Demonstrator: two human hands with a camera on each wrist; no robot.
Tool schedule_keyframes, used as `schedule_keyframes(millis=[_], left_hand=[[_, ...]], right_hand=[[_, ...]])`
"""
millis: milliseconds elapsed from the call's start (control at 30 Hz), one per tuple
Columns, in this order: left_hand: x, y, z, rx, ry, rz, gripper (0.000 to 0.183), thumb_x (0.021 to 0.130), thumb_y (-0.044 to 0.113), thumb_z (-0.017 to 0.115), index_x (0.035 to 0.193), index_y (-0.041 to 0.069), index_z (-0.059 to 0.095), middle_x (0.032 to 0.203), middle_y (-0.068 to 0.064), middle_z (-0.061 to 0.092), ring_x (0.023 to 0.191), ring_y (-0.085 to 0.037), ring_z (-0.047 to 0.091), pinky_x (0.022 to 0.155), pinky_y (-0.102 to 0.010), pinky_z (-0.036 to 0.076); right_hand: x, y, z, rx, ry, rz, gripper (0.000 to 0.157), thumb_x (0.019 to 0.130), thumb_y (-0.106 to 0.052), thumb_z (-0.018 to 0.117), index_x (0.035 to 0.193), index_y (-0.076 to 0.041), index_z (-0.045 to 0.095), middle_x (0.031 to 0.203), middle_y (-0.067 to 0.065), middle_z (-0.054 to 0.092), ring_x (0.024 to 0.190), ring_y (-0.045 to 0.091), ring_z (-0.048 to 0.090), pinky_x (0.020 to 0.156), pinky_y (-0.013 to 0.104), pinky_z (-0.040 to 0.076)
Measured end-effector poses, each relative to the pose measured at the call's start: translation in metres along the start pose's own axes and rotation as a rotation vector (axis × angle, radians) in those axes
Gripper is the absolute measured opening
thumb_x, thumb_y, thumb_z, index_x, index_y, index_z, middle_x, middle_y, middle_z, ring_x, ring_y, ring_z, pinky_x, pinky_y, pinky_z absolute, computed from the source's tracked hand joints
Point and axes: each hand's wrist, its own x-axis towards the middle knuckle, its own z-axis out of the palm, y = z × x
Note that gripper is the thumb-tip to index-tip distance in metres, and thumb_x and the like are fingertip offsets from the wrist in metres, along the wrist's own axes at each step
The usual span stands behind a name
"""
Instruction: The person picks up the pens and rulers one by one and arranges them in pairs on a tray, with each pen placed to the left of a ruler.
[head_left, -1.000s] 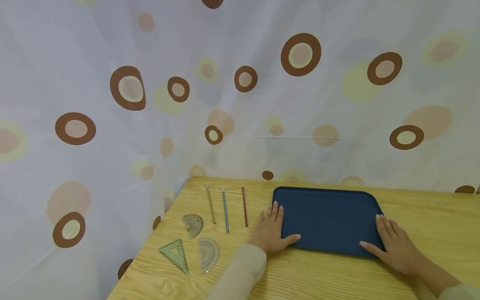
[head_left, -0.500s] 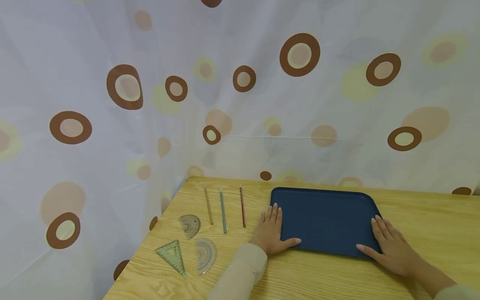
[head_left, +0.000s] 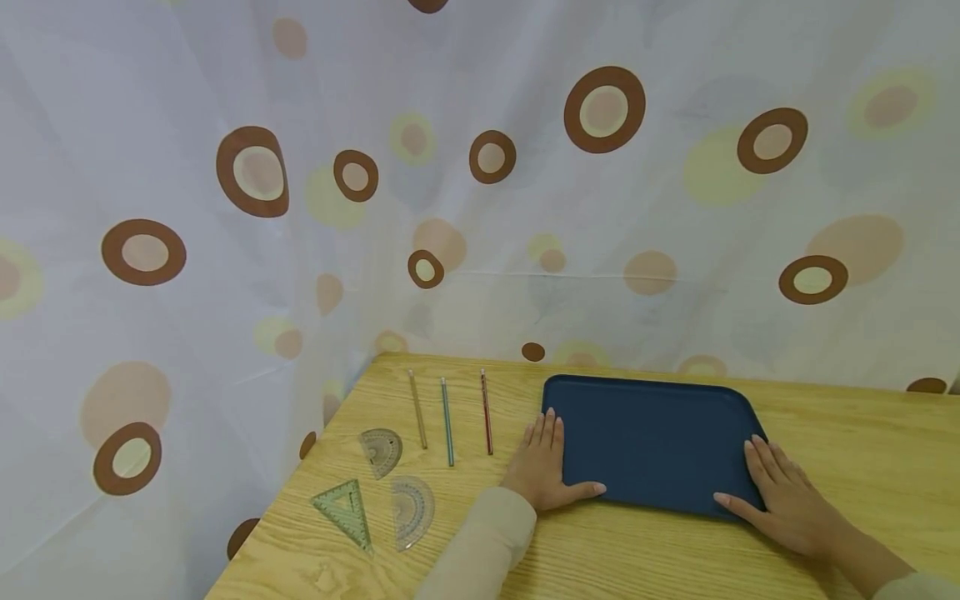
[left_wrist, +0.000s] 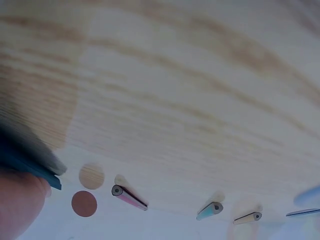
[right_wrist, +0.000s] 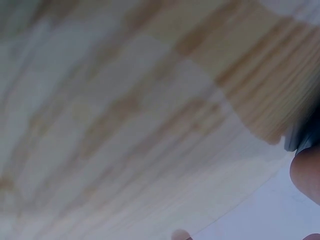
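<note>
Blue tray (head_left: pixel 652 442) touches left grip (head_left: pixel 542 468) and right grip (head_left: pixel 797 507), both straight-fingered.

Cream fabric left sleeve (head_left: pixel 482 540): I see it plain, wide, wrist-length.
Cream fabric right sleeve (head_left: pixel 903 587): my view catches only its end.
Left hand (head_left: pixel 542 468) and right hand (head_left: pixel 793 502): bare.

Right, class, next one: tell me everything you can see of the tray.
The tray is dark blue, a shallow rectangle with a thin raised rim, a plain inside and rounded far corners. It looks like matte plastic, though the pictures can't confirm that. It appears to lie flat on the wooden table, inner side up, long sides running left to right, to the right of the red pencil. The left hand rests on its left edge, the right hand on its right edge.
</note>
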Motion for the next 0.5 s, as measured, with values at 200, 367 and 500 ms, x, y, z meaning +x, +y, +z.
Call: schedule_keyframes(millis=[200, 367, 500], left_hand=[[-0.0022, 0.0008, 0.0007, 0.026, 0.014, 0.003, 0.101, 0.079, 0.082, 0.023, 0.149, 0.01, 0.008, 0.157, -0.007, 0.004, 0.145, -0.019, 0.006, 0.119, -0.032, 0.011], [-0.0027, 0.0007, 0.0016, 0.042, 0.02, 0.012, 0.1, 0.08, 0.081, 0.022, 0.149, 0.01, 0.008, 0.157, -0.008, 0.004, 0.145, -0.021, 0.007, 0.119, -0.033, 0.011], [-0.0033, 0.0002, 0.002, 0.041, 0.012, 0.017, 0.099, 0.081, 0.08, 0.022, 0.149, 0.009, 0.008, 0.157, -0.009, 0.004, 0.145, -0.021, 0.006, 0.119, -0.033, 0.011]], right_hand=[[0.0005, 0.0028, 0.0019, -0.006, 0.003, -0.012, 0.091, 0.093, -0.045, 0.048, 0.14, 0.018, 0.004, 0.145, 0.042, -0.001, 0.132, 0.055, -0.012, 0.102, 0.07, -0.003], [0.0001, 0.0035, 0.0038, -0.01, 0.007, -0.019, 0.091, 0.093, -0.045, 0.048, 0.14, 0.018, 0.003, 0.145, 0.041, -0.003, 0.133, 0.054, -0.014, 0.104, 0.067, -0.011], [-0.0006, 0.0023, 0.0039, -0.019, 0.011, -0.02, 0.09, 0.093, -0.045, 0.048, 0.14, 0.018, 0.004, 0.145, 0.041, -0.001, 0.133, 0.054, -0.013, 0.104, 0.067, -0.01]])
